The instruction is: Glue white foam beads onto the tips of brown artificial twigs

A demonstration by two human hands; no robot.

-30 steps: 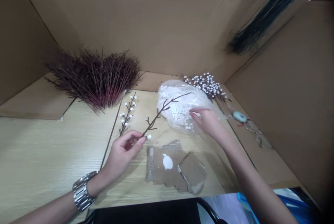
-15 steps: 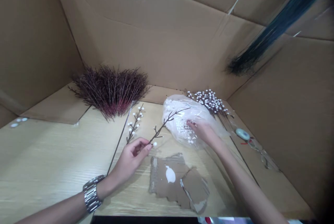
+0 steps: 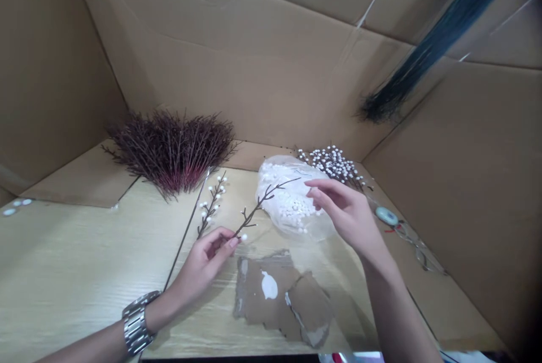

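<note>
My left hand (image 3: 212, 258) pinches a brown artificial twig (image 3: 249, 217) near its lower end. The twig slants up to the right, with one white berry (image 3: 244, 237) low on it, beside my fingertips. My right hand (image 3: 345, 213) is over the right side of a clear plastic bag (image 3: 271, 174) of white berries (image 3: 296, 205). Its thumb and index tips come close together; whatever may be between them does not show against the white behind. Left of the held twig lies another twig (image 3: 212, 205) with several white berries. Below sits torn cardboard (image 3: 249, 295) bearing a white glue patch (image 3: 269, 285).
A thick bundle of bare brown twigs (image 3: 173, 148) lies at the back left. Berried twigs (image 3: 332, 161) are piled behind the bag. A light-blue oval object (image 3: 387, 216) and glasses (image 3: 423, 258) lie at right. Dark strands (image 3: 440, 41) hang at upper right; cardboard walls (image 3: 254, 81) enclose the table.
My right hand has lifted from the berries in the bag and turned, its fingers now above the bag's right side. My left hand keeps its hold on the twig. The view has shifted slightly.
</note>
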